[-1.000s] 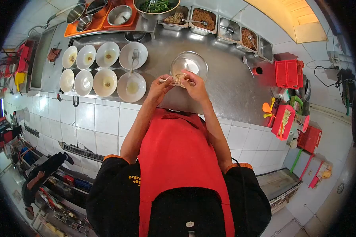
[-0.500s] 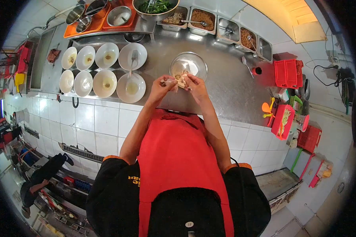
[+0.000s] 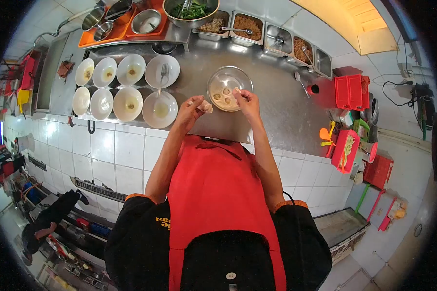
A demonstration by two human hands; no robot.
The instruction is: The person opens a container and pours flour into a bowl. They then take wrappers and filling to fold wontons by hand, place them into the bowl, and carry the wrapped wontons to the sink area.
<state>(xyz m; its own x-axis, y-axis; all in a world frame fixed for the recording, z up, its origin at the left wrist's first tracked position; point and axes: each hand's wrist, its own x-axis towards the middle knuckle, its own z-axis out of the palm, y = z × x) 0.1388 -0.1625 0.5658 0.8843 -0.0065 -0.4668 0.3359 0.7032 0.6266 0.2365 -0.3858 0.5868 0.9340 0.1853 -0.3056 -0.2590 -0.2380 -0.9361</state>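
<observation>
Surface (image 3: 286, 111) is bare metal, brushed-looking with soft glare; steel pans (image 3: 323, 64) far side are smooth and shinier, fork (image 3: 164, 72) at left also bright metal. White bowls (image 3: 153, 115) at left: smooth, glossy, ceramic or plastic, can't tell; round bowl (image 3: 219, 76) at centre is shiny with a reflective rim, metal or clear, can't tell, and the piece (image 3: 206, 107) in the left hand (image 3: 194, 110) looks soft and wrinkled. Apron (image 3: 223, 194) is matt red cloth, shirt (image 3: 131, 237) matt black cloth, red basket (image 3: 350, 92) at right plastic, near tiles (image 3: 102, 140) glossy.
</observation>
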